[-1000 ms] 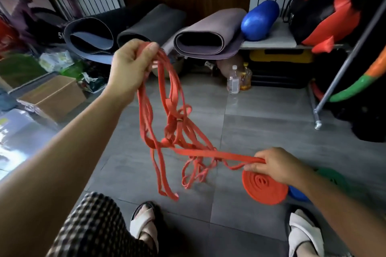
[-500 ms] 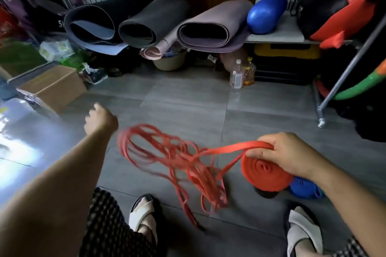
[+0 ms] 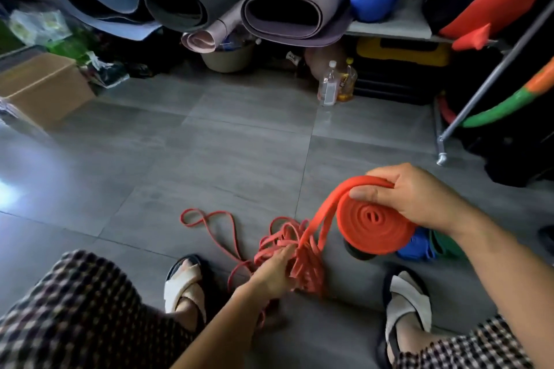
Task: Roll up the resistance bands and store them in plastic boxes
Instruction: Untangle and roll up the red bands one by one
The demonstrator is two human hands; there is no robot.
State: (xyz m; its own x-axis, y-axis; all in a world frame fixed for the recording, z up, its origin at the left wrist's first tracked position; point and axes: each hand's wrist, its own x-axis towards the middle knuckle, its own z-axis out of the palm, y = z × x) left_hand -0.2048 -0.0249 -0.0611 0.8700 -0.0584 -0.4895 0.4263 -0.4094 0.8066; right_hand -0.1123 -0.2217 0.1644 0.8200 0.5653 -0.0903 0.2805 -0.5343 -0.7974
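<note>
Fingers (image 3: 386, 171) of the right hand (image 3: 419, 198) curl round the orange roll (image 3: 374, 228), thumb on its face, holding it above the floor (image 3: 209, 174). The free band (image 3: 322, 216) slants down-left to a tangle (image 3: 308, 263) between the sandals (image 3: 183, 281). The nearer left hand (image 3: 271, 274) sits among those strands, too blurred to tell its grip. A blue roll (image 3: 416, 246) lies behind.

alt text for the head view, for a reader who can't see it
The right hand grips a red coil of band above a grey floor; the left hand reaches into the band's loose tangle. Rolled mats lie behind.
</note>
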